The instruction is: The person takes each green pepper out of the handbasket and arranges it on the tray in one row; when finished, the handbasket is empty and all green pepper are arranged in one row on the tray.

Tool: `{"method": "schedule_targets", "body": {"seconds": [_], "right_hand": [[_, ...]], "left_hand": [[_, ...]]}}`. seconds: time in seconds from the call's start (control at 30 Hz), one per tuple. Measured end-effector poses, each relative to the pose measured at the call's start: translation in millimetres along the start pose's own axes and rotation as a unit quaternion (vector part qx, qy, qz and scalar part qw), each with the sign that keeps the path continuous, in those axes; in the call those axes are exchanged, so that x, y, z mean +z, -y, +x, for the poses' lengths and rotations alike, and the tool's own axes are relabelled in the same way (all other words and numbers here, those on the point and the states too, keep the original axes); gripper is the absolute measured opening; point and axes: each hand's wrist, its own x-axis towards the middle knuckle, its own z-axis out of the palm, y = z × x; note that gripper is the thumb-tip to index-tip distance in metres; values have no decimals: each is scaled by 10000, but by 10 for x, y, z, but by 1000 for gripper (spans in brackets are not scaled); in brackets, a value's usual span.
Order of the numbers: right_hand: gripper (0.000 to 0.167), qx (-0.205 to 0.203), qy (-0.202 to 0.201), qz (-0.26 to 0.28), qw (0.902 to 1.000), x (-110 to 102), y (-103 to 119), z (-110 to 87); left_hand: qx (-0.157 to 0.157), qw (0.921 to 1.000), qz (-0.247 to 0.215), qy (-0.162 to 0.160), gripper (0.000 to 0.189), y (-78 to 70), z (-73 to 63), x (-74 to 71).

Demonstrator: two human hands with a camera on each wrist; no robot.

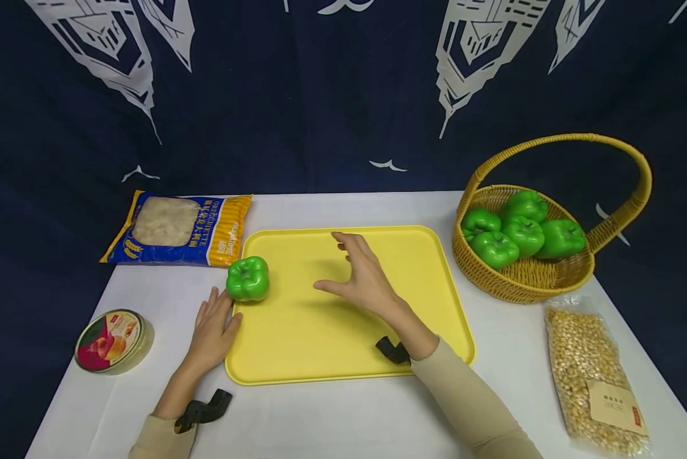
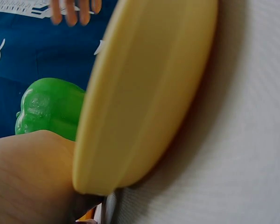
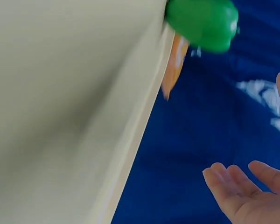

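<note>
A green bell pepper sits at the left rim of the yellow tray, upper left part. My left hand lies along that rim, fingers fairly straight, fingertips close below the pepper and thumb at the tray's edge. In the left wrist view the pepper shows behind the tray's side, which hides most of the hand. Over the middle of the tray is my right hand, fingers and thumb spread apart with nothing between them. The right wrist view shows this hand's fingers apart from the pepper.
A wicker basket with several green peppers stands at the right, its tall handle raised. Below it lies a bag of corn kernels. A pasta bag is at the back left, and a round tin at the left.
</note>
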Motion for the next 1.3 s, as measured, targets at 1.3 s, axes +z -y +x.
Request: {"method": "schedule_targets", "body": {"seconds": [1.3], "right_hand": [[86, 3329, -2660, -587, 9027, -1980, -1128, -931]], "left_hand": [[-55, 10000, -55, 36, 56, -33, -3, -14]]}}
